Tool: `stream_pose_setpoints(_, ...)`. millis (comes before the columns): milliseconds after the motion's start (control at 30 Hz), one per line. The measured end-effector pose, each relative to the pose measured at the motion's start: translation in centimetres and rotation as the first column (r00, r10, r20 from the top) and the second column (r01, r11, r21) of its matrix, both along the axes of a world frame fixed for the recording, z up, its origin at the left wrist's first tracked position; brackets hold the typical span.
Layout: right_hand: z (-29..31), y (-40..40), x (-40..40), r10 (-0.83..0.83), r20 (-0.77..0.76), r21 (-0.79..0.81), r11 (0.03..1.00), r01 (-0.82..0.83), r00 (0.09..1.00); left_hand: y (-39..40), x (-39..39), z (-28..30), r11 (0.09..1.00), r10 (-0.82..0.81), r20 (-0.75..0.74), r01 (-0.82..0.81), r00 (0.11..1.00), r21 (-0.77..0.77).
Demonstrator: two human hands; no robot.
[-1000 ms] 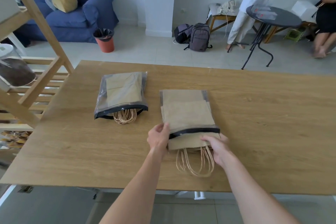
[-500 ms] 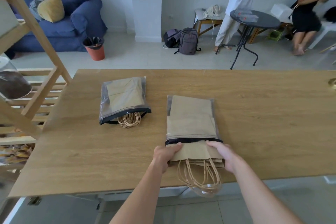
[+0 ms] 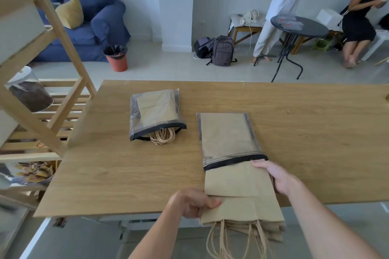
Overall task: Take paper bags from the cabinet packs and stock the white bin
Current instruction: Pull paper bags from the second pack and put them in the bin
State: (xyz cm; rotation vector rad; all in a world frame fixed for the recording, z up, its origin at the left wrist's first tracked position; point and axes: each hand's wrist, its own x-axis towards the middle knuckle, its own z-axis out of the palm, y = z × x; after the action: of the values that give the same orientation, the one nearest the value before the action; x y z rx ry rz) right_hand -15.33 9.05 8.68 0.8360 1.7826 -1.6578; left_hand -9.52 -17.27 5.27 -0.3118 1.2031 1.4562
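A wooden table filled the foreground. At ten o'clock stood a slatted wooden shelf unit holding a clear jar of dark contents. Toward eleven o'clock a blue sofa with a yellow cushion sat against the pale wall, an orange bin just beside it on the light tiled floor. A white pillar rose at twelve o'clock, with two backpacks near its base. At one o'clock was a round black table, one person standing behind it, another seated at two o'clock. Light was soft and even.
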Motion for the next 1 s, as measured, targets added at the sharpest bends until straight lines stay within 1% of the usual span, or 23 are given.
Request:
stream_pose_setpoints(100, -0.2, 1.3, 1.3, -0.048, 0.018, -0.043, 0.998, 0.049, 0.999, 0.4, 1.3, 0.0, 0.998, -0.059, 0.019, 0.059, 0.998, 0.013)
stream_pose_setpoints(167, 0.2, 1.8, 2.2, -0.137, -0.012, -0.093, 0.986, 0.135, 0.991, 0.5, 1.9, -0.2, 0.998, -0.056, 0.011, 0.055, 0.998, 0.041)
stream_pose_setpoints(233, 1.1, 1.9, 3.0, -0.194, -0.050, -0.205, 0.962, 0.180, 0.980, 0.5, 2.2, 0.0, 0.998, -0.018, 0.008, 0.017, 1.000, 0.060)
stream_pose_setpoints(300, 3.0, 1.4, 3.8, -0.186, -0.092, -0.357, 0.923, 0.142, 0.978, 0.5, 2.4, 0.3, 0.995, 0.051, 0.040, -0.054, 0.998, 0.082)
stream_pose_setpoints(367, 5.3, 0.4, 4.3, -0.099, -0.135, -0.429, 0.903, 0.031, 0.986, 0.7, 2.8, 1.0, 0.992, 0.086, 0.067, -0.092, 0.994, 0.084)
stream_pose_setpoints(433, 6.8, -0.7, 4.0, 0.017, -0.154, -0.400, 0.913, -0.078, 0.988, 0.8, 3.0, 0.8, 0.993, 0.087, 0.074, -0.093, 0.993, 0.074)
stream_pose_setpoints(533, 8.7, -3.6, 2.8, 0.189, -0.151, -0.277, 0.934, -0.225, 0.970, 0.2, 3.3, 0.5, 0.995, 0.069, 0.048, -0.073, 0.996, 0.073)
stream_pose_setpoints(633, 10.2, -8.4, 1.5, 0.308, -0.148, -0.180, 0.926, -0.331, 0.940, -1.0, 3.5, 1.4, 0.982, 0.166, 0.058, -0.170, 0.984, 0.076)
stream_pose_setpoints(700, 10.8, -12.0, 0.9, 0.370, -0.143, -0.134, 0.912, -0.389, 0.918, -2.2, 3.7, 2.3, 0.959, 0.282, 0.030, -0.282, 0.959, 0.015)
stream_pose_setpoints(800, 10.8, -17.2, 0.0, 0.405, -0.158, -0.067, 0.905, -0.419, 0.901, -4.5, 3.7, 3.4, 0.907, 0.418, -0.033, -0.419, 0.908, -0.049)
stream_pose_setpoints(867, 10.8, -20.5, -0.4, 0.430, -0.190, -0.005, 0.899, -0.439, 0.883, -6.3, 3.3, 3.6, 0.867, 0.486, -0.110, -0.494, 0.867, -0.067)
stream_pose_setpoints(933, 10.9, -23.3, -0.5, 0.439, -0.244, 0.041, 0.895, -0.443, 0.865, -8.2, 2.7, 3.7, 0.804, 0.552, -0.239, -0.586, 0.799, -0.099)
stream_pose_setpoints(1000, 11.1, -25.7, -0.4, 0.430, -0.319, 0.072, 0.900, -0.431, 0.845, -10.0, 2.0, 3.6, 0.739, 0.581, -0.350, -0.657, 0.735, -0.150)
